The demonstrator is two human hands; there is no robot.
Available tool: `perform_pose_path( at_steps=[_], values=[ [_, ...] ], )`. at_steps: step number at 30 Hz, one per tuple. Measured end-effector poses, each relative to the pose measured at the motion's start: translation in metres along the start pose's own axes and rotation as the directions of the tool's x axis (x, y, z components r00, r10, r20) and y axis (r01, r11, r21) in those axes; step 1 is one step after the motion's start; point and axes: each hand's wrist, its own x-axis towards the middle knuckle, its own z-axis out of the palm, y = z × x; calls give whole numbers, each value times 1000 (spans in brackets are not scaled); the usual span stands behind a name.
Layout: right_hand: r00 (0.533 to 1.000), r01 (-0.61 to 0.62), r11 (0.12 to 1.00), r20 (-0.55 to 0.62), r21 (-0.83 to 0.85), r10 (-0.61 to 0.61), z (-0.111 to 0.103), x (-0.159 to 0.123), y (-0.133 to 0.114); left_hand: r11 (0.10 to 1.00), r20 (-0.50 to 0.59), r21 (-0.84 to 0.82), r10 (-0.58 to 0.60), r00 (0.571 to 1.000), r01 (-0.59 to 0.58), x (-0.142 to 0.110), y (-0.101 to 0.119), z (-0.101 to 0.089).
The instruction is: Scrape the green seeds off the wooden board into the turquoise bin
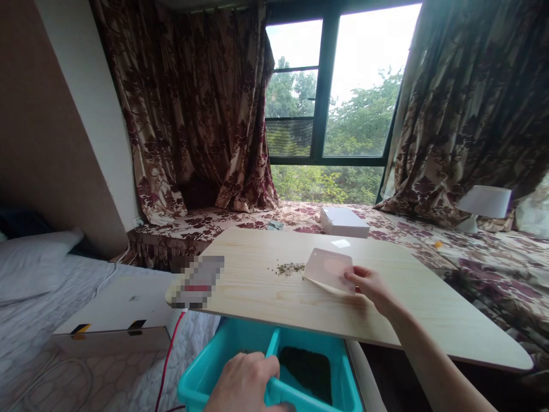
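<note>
My right hand (374, 290) pinches the near right corner of a thin, translucent plastic scraper sheet (326, 269), tilted over the pale wooden tabletop (257, 297). Just left of the sheet's edge lies a small scatter of greenish-brown granules (288, 269). Below the table's front edge is a turquoise two-compartment bin (354, 382). Its right compartment holds a layer of dark green granules (306, 369). My left hand (244, 380) closes over the bin's central divider near the front, hiding much of the left compartment.
A blurred-out flat item (199, 280) sits at the table's left end, with a red cable (170, 349) hanging down beside it. A white box (344, 221) stands behind the table on the floral sill. A larger white box (120, 312) rests on the bed; a lamp (484, 203) stands far right.
</note>
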Motion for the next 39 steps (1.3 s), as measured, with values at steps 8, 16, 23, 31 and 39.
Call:
perform_pose_path(
  at_steps=[8, 16, 23, 31, 39],
  values=[
    [1000, 13, 999, 4, 35, -13, 2, -6, 2, 999, -11, 22, -43, 999, 43, 0, 0, -1],
    [999, -2, 998, 51, 63, -1, 8, -10, 2, 1000, -42, -4, -10, 999, 10, 1, -8, 4],
    [963, -22, 1000, 269, -7, 23, 10, -33, -7, 1000, -31, -9, -15, 999, 15, 3, -13, 4],
    [894, 5, 999, 449, -38, 13, 1, -57, -13, 997, -48, 9, -77, 996, 78, -1, -7, -3],
    [937, 70, 994, 336, 85, -95, 52, -46, -5, 993, -86, -31, -117, 989, 115, -15, -27, -5]
  ],
)
